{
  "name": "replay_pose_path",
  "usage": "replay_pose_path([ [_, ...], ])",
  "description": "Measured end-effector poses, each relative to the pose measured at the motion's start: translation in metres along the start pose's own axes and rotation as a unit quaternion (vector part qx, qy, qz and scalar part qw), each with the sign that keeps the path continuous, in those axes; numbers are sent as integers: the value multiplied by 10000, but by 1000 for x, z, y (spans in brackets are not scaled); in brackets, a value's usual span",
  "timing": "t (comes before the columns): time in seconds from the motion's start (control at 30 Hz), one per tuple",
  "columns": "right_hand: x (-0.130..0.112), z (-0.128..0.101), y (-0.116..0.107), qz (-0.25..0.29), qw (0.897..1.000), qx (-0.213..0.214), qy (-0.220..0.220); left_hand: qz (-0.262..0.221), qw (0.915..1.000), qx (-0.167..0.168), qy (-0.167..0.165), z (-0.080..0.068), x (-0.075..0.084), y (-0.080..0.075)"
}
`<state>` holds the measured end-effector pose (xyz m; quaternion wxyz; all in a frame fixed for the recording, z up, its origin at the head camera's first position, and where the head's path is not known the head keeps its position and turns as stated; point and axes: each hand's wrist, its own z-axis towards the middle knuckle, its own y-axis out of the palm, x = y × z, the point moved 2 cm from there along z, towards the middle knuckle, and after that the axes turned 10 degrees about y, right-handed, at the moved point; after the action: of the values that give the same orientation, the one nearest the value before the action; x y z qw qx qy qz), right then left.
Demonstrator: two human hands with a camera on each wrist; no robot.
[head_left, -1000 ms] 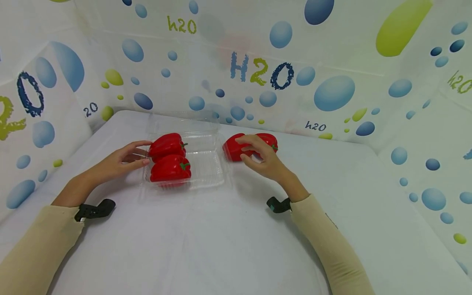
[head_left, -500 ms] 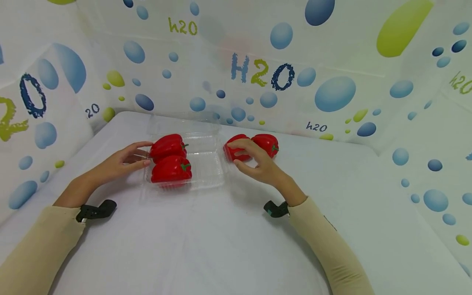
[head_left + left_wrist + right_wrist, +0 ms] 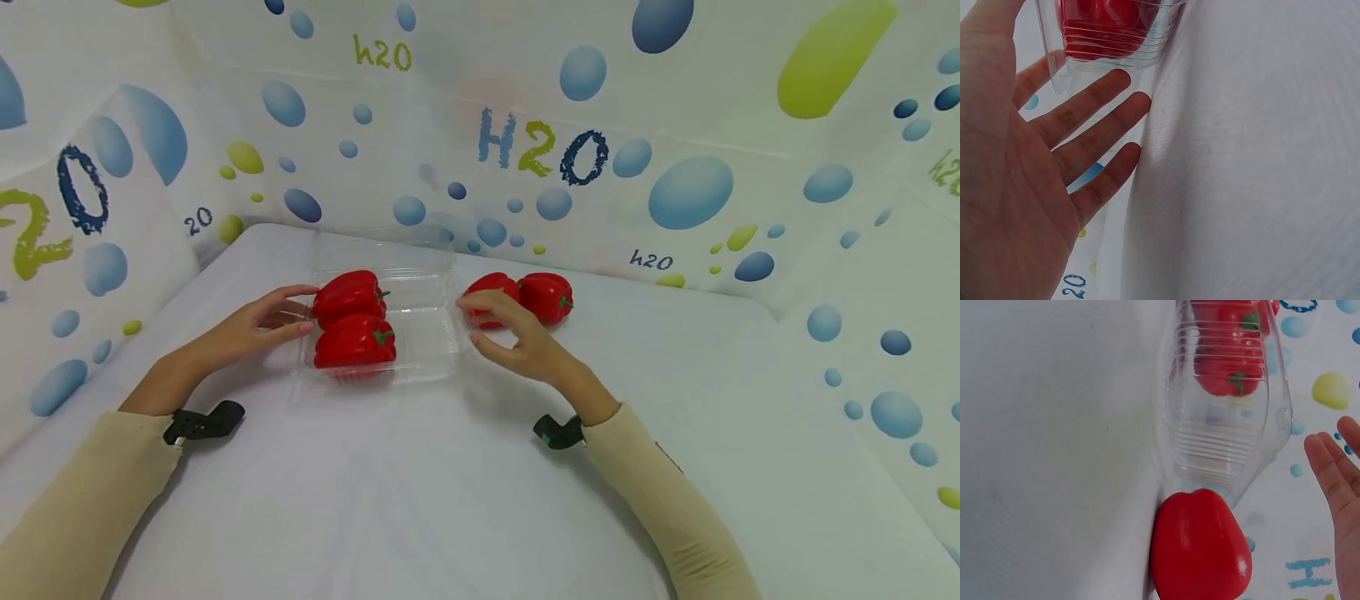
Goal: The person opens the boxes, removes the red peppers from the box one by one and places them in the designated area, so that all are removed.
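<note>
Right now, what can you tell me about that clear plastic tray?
The tray is a thin, see-through plastic clamshell with ribbed walls, lying flat on the white table; its lid is open at the back. Two peppers fill its left half; the right half is bare. The left hand touches its left edge. The right hand hovers at its right side.

A white cloth-covered bench (image 3: 450, 500) fills the lower frame. White fabric walls (image 3: 675, 100) printed with blue bubbles, green blobs and "H2O" lettering (image 3: 542, 156) enclose it across the top and sides.
</note>
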<state>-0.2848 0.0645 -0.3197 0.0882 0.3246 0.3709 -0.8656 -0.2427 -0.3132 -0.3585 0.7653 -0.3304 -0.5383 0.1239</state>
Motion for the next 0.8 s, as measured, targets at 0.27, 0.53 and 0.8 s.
replay_pose_path([
  [0.27,-1,1,5,44,9998,-114,131,-37,10000,4,-35,2,0,0],
  [0.53,-2,7,15,313,9990,-315,-1,-54,10000,36,-1,-1,0,-1],
  [0.8,0,9,27,426,9977,-528,60,-48,10000,4,9,-1,0,-1],
])
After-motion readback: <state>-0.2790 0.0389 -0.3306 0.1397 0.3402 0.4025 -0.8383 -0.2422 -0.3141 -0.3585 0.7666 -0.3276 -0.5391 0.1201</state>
